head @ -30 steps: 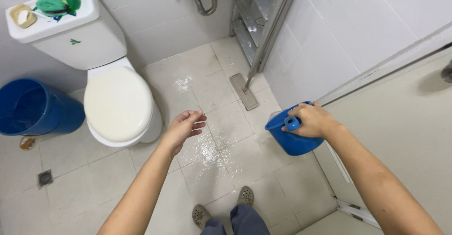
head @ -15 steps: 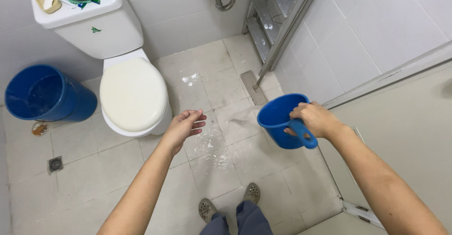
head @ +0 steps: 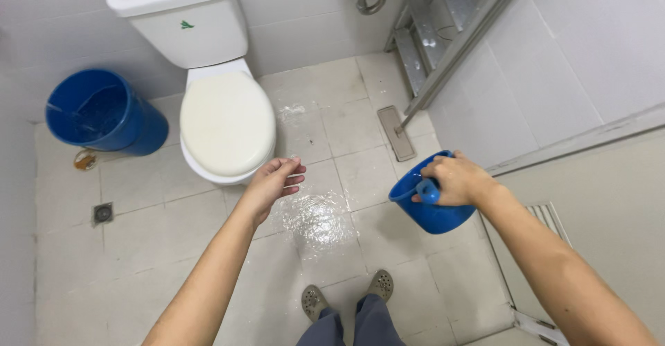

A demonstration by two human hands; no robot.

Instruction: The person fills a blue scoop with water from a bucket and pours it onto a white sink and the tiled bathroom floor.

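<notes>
Right now your right hand (head: 454, 180) is wrapped around the handle of the blue scoop (head: 429, 197), fingers closed tight on it, right of centre in the frame. The scoop is tipped over, mouth facing left and down, hanging above the tiled floor (head: 173, 228). Your left hand (head: 273, 185) floats empty at the centre, palm up, fingers loosely spread and a little curled, touching nothing. Just below and right of it, a puddle (head: 317, 220) shines on the tiles. The toilet (head: 227, 121), lid shut, stands just above that hand, with the blue bucket (head: 104, 114) beside it at the upper left. A drain (head: 102, 212) sits low on the left. The flat mop (head: 397, 132) rests on the floor at upper centre-right, near the scoop. Your shoes (head: 346, 297) show at the bottom edge.
</notes>
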